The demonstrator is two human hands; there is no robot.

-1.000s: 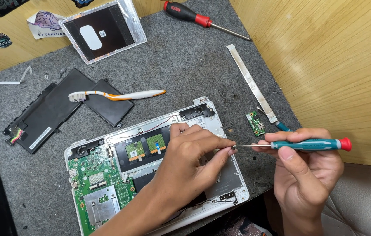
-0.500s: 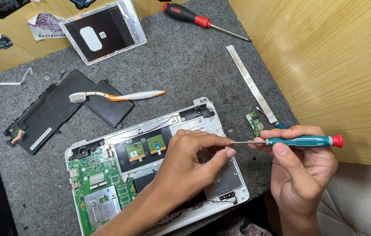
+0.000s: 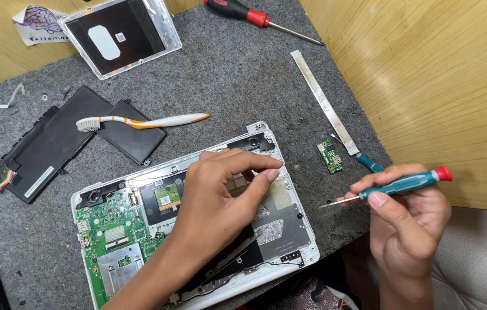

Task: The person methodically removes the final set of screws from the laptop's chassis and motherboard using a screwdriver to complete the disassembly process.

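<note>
While the opened white laptop point(image 3: 197, 229) lies on the grey felt mat point(image 3: 226, 74) with its green circuit board point(image 3: 111, 235) exposed, the person's left hand point(image 3: 220, 201) hovers over the laptop's middle, thumb and forefinger pinched together near its upper right corner; whether anything sits between the fingertips cannot be told. Off the laptop's right edge, the right hand point(image 3: 407, 221) has its fingers wrapped around a small teal screwdriver with a red cap point(image 3: 398, 185), the metal tip pointing left toward the laptop without touching it. Just above that hand, right of the laptop, lies a small green board point(image 3: 330, 156) beside a silver ribbon strip point(image 3: 324, 102). Up and left of the laptop, a toothbrush point(image 3: 140, 121) rests on a black battery pack point(image 3: 65, 143). Farther above lie a white cover panel point(image 3: 120, 35) and a larger red-and-black screwdriver point(image 3: 255, 14).
</note>
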